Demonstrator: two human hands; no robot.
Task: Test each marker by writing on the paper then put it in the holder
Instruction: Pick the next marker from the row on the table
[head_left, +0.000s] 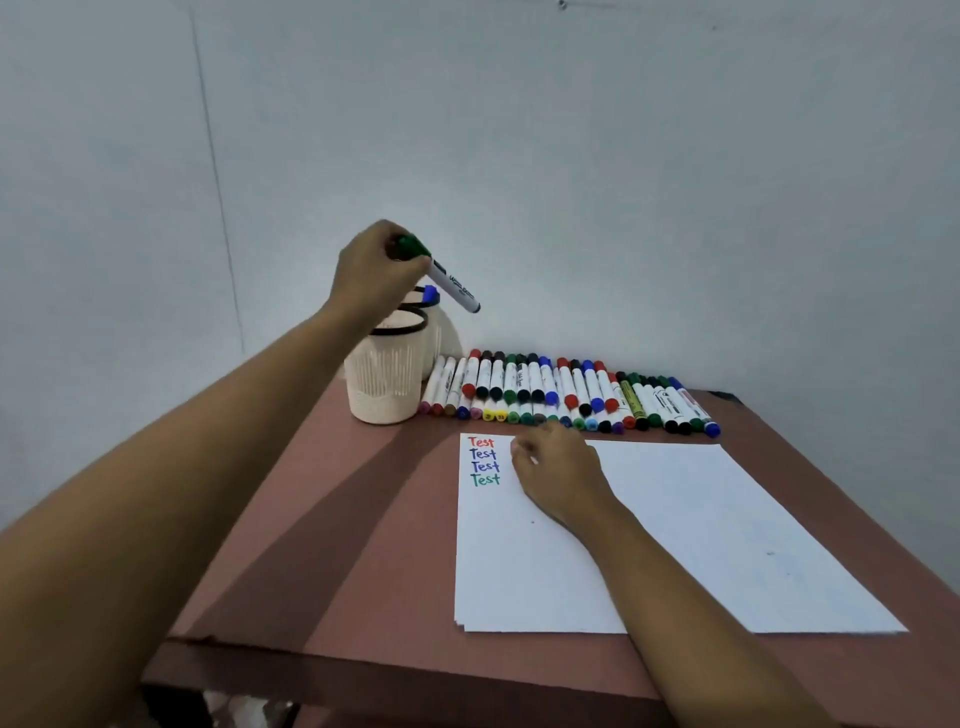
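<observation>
Left hand gripped green-capped white marker, tilted above cream ribbed plastic holder; right hand rested loosely curled, empty; tilt risked missing rim.

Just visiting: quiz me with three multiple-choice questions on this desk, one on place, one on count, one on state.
1. Where is the green marker? A in the left hand above the holders; B on the floor; C in the row.
2. How many "Test" words are written? A two; B four; C six.
3. The right hand is: A raised; B resting on the paper; C gripping a holder.
Answers: A, fingers curl round its cap end; B, four lines, red to green; B, it lies beside the words.
</observation>
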